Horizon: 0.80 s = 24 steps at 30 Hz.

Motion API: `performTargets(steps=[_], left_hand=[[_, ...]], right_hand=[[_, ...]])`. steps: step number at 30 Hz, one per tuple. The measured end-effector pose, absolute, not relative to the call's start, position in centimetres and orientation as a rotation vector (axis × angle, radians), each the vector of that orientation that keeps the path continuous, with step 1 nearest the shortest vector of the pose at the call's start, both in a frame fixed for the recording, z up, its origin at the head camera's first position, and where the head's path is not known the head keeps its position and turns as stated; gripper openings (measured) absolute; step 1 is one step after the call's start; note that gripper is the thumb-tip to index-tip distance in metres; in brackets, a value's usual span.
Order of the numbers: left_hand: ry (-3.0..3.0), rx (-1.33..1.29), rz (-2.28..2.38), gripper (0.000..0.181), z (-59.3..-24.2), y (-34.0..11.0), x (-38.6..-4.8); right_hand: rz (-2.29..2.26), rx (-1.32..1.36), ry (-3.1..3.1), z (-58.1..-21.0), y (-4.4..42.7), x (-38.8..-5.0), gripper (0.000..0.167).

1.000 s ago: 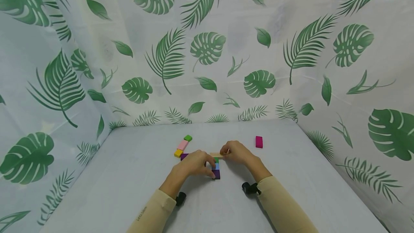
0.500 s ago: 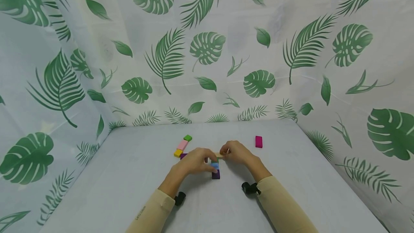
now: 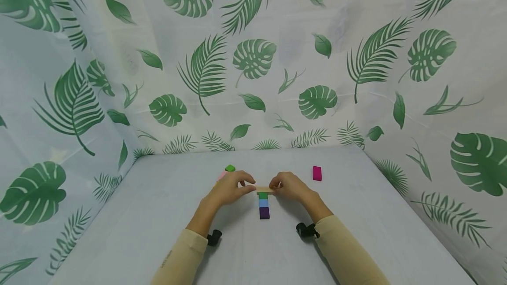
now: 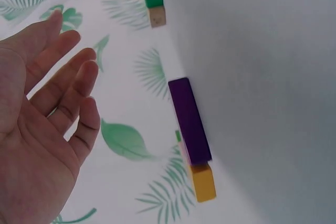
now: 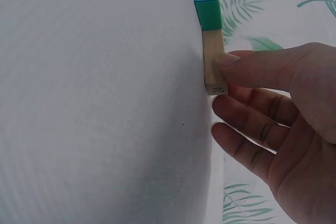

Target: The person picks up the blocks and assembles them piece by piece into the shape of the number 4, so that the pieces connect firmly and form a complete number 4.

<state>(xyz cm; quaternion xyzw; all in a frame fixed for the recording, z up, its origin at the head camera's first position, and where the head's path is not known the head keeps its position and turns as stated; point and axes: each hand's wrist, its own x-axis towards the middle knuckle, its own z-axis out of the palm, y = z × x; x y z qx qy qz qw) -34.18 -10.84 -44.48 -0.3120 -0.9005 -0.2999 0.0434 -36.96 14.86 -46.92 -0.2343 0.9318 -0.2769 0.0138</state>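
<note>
My right hand (image 3: pixel 291 187) pinches the right end of a plain wooden block (image 5: pixel 212 51) between thumb and fingers. That block lies crosswise at the far end of a short row: a green block (image 3: pixel 263 195), a light blue block (image 3: pixel 263 203) and a dark purple block (image 3: pixel 264 213) closest to me. My left hand (image 3: pixel 231 188) hovers just left of the wooden block, fingers spread and holding nothing. In the left wrist view, a long purple block (image 4: pixel 190 121) and a yellow block (image 4: pixel 203 183) lie near the left hand (image 4: pixel 47 98); in the head view, that hand hides most of them.
Behind the left hand, a green block (image 3: pixel 230 168) and a partly hidden pink block (image 3: pixel 222 174) lie on the white table (image 3: pixel 253 254). A magenta block (image 3: pixel 317 173) rests alone at the back right. Leaf-patterned cloth (image 3: pixel 253 131) walls the back and sides.
My left hand has come away from the row of blocks and shifted left, now covering the yellow and long purple blocks. The right hand keeps its hold on the wooden block.
</note>
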Motion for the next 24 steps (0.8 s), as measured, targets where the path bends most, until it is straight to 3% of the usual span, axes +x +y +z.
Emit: performTargets(steps=[24], left_hand=[[-2.781, -0.649, -0.977, 0.023, -43.8, -14.1, -35.2]], right_hand=[[-0.884, -0.709, 2.893, -47.0, 14.9, -37.1, 0.013]])
